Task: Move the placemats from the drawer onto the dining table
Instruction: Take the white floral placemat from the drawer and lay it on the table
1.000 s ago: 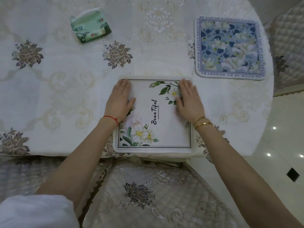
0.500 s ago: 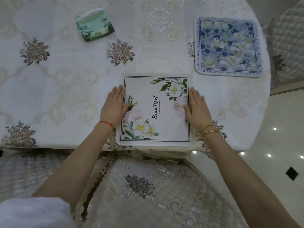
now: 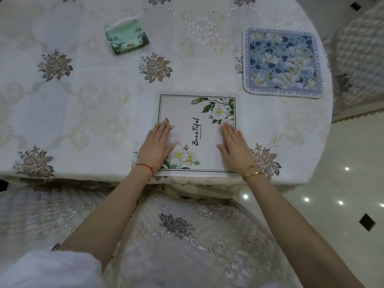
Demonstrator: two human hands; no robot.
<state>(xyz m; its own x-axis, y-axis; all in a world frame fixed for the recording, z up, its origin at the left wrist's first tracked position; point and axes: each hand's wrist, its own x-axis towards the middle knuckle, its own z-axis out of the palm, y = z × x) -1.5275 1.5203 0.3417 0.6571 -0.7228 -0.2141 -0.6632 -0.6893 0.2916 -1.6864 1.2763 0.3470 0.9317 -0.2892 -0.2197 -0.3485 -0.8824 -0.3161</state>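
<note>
A white placemat point(image 3: 197, 113) with white flowers and the word "Beautiful" lies flat at the near edge of the dining table point(image 3: 93, 121). My left hand point(image 3: 156, 145) rests flat on the mat's left side, fingers straight. My right hand point(image 3: 233, 145) lies flat on its right side in the same way. A second placemat point(image 3: 283, 62), blue with a floral print and lettering round the border, lies flat at the far right of the table.
A green tissue pack point(image 3: 126, 37) lies at the far middle of the table. A chair with an embroidered cover point(image 3: 187, 235) stands between me and the table. Another padded chair point(image 3: 357, 65) stands at the right. Tiled floor point(image 3: 342, 183) shows at the right.
Both hands have slid back along the white placemat toward me, from its far half to its near half. The mat lies slightly farther from the table edge.
</note>
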